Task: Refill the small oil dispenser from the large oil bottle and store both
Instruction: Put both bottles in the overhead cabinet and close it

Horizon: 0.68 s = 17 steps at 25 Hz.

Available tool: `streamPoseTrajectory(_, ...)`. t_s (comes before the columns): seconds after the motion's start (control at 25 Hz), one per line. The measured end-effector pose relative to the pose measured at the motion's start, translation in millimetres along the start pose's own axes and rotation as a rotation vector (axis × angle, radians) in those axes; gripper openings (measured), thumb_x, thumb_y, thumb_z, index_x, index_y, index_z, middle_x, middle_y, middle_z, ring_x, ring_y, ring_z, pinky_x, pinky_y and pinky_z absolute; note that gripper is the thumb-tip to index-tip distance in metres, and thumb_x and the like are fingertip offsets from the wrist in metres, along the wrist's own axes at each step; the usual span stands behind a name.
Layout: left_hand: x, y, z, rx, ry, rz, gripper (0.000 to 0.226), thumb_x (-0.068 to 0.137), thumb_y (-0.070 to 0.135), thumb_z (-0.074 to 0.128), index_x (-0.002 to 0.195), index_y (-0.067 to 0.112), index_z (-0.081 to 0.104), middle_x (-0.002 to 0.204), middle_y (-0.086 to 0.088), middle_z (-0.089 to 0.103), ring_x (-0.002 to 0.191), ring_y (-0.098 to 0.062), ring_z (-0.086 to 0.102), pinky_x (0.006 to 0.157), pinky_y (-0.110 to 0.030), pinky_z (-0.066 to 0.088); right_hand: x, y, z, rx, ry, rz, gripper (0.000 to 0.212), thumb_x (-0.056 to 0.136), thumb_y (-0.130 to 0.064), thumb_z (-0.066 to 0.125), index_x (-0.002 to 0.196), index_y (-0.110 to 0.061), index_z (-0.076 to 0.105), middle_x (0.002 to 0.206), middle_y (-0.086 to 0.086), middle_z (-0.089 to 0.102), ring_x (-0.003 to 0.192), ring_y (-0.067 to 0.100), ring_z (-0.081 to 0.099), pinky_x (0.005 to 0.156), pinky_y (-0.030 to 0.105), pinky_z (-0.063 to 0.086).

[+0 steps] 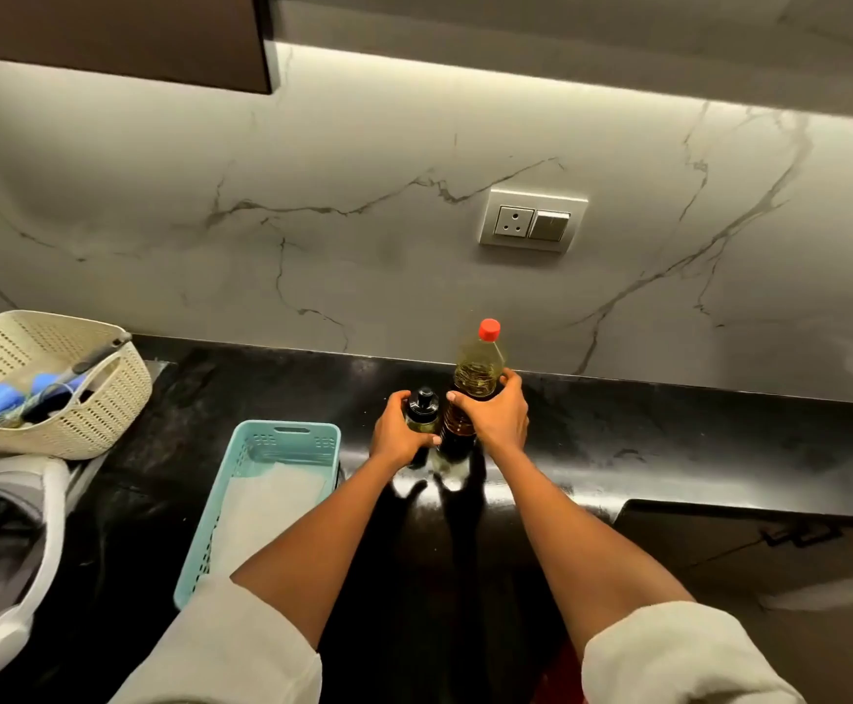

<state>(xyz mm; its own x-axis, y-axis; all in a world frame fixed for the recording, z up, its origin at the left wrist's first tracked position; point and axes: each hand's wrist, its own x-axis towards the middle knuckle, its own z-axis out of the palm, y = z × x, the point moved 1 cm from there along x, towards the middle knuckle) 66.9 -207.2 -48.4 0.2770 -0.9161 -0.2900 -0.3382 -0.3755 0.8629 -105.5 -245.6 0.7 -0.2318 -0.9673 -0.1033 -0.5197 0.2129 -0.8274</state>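
Observation:
A large clear oil bottle (477,370) with a red cap stands upright on the black counter (668,439), holding yellow oil. My right hand (498,416) grips its middle from the right. Just left of it stands the small oil dispenser (420,411), glass with a black top. My left hand (396,431) is wrapped around the dispenser's body from the left. The two bottles stand side by side, nearly touching, with both caps on.
A light blue plastic basket (261,449) with a white liner lies on the counter to the left of my hands. A cream perforated basket (58,398) with blue items sits at far left. A wall socket (533,223) is on the marble backsplash.

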Motion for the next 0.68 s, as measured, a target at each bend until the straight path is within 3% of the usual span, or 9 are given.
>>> streamPoseTrajectory(0.12,8,-6,8,-0.026,0.055,-0.023,0.09,0.068,0.01,0.099,0.145,0.014,0.053,0.139,-0.007,0.067,0.131,-0.027,0.062,0.1,-0.03,0.045,2,-2,6,0.015,0.02,-0.008,0.09,0.061,-0.066,0.093,0.132,-0.03,0.053,0.127,-0.004,0.068,0.117,0.026,0.067,0.093,0.042,0.056)
streamPoseTrajectory(0.24,20,-12,15,-0.026,0.079,-0.028,0.086,0.067,0.014,0.101,0.141,0.019,0.057,0.134,-0.002,0.07,0.125,-0.024,0.065,0.102,-0.037,0.051,10,-2,11,0.009,0.036,-0.012,0.084,0.062,-0.069,0.091,0.127,-0.03,0.055,0.124,-0.004,0.069,0.115,0.025,0.068,0.091,0.041,0.057)
streamPoseTrajectory(0.36,30,-18,20,-0.002,0.062,-0.031,0.08,0.065,0.022,0.101,0.134,0.026,0.061,0.123,0.004,0.074,0.117,-0.021,0.068,0.102,-0.046,0.056,18,-2,15,-0.008,0.037,-0.018,0.08,0.062,-0.07,0.09,0.123,-0.032,0.055,0.122,-0.006,0.07,0.113,0.023,0.068,0.091,0.041,0.057)
streamPoseTrajectory(0.52,40,-27,24,-0.024,0.031,0.009,0.067,0.06,0.028,0.096,0.118,0.035,0.065,0.105,0.011,0.077,0.102,-0.018,0.074,0.091,-0.047,0.062,20,0,20,0.015,0.073,0.002,0.073,0.062,-0.07,0.089,0.119,-0.036,0.059,0.117,-0.009,0.072,0.108,0.021,0.069,0.087,0.037,0.056)
streamPoseTrajectory(0.68,46,-42,32,-0.101,0.035,0.066,0.071,0.067,0.015,0.092,0.131,0.026,0.065,0.111,0.008,0.079,0.108,-0.016,0.076,0.097,-0.039,0.061,21,5,32,0.106,0.142,0.017,0.063,0.062,-0.067,0.089,0.114,-0.039,0.064,0.107,-0.013,0.075,0.102,0.02,0.073,0.081,0.034,0.057)
